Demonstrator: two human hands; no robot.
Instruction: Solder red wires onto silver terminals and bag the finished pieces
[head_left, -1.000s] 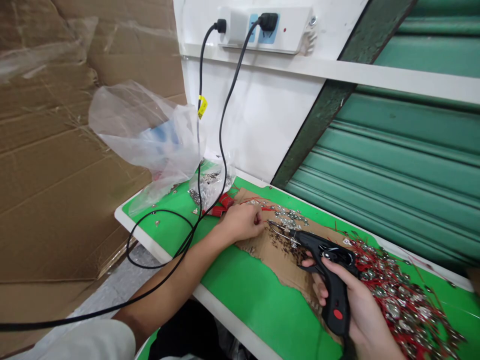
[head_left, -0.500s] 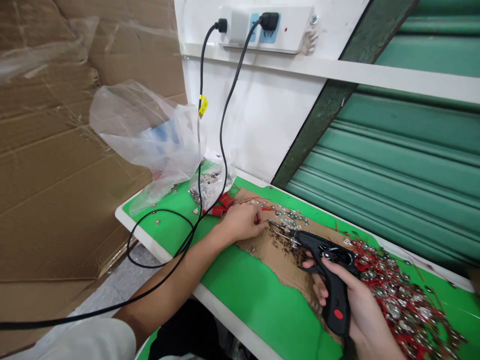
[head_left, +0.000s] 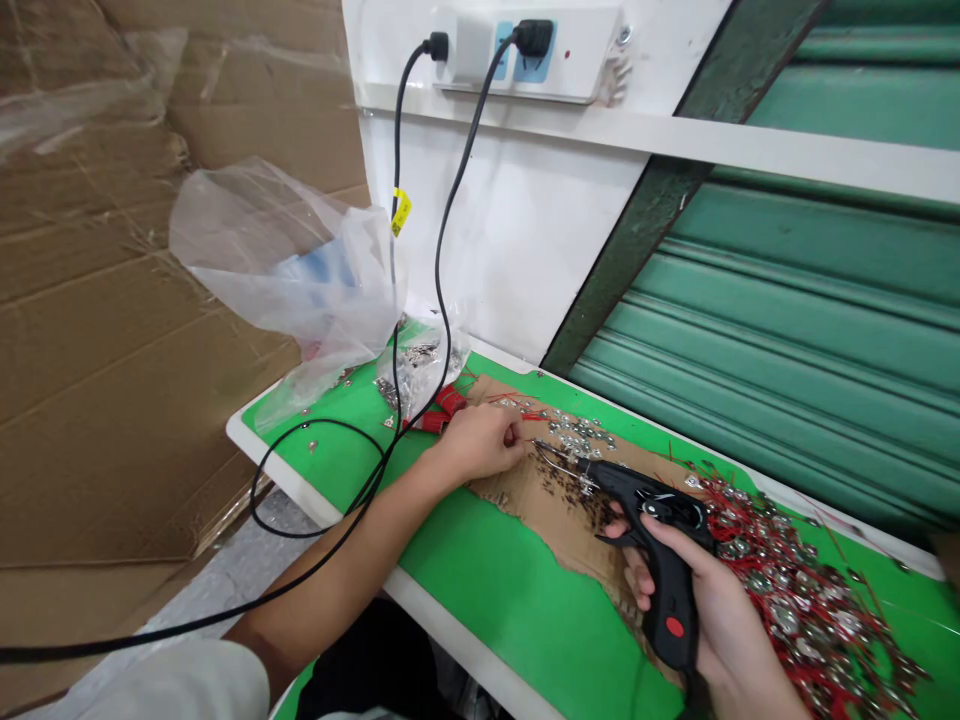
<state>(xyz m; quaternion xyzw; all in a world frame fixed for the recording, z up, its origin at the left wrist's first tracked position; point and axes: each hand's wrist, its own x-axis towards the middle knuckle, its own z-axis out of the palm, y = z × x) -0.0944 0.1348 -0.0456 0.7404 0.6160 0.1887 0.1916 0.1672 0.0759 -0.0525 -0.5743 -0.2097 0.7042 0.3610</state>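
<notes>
A black soldering gun (head_left: 660, 545) with a red button is gripped in my right hand (head_left: 709, 590). Its thin metal tip points left over a scorched strip of cardboard (head_left: 525, 510). Just left of that tip, my left hand (head_left: 484, 440) is closed in a pinch above the cardboard; whatever is between its fingertips is too small to make out. Small silver metal pieces (head_left: 581, 432) lie on the cardboard behind the tip. Two red spools (head_left: 448, 400) sit partly behind my left hand.
A large pile of metal discs with red wires (head_left: 787, 600) covers the right of the green table (head_left: 487, 570). Clear plastic bags (head_left: 292, 270) stand at the back left. Black cables (head_left: 442, 240) hang from a wall power strip (head_left: 570, 60) across my left forearm.
The whole view has shifted very slightly. Both hands and the soldering gun keep practically the same places.
</notes>
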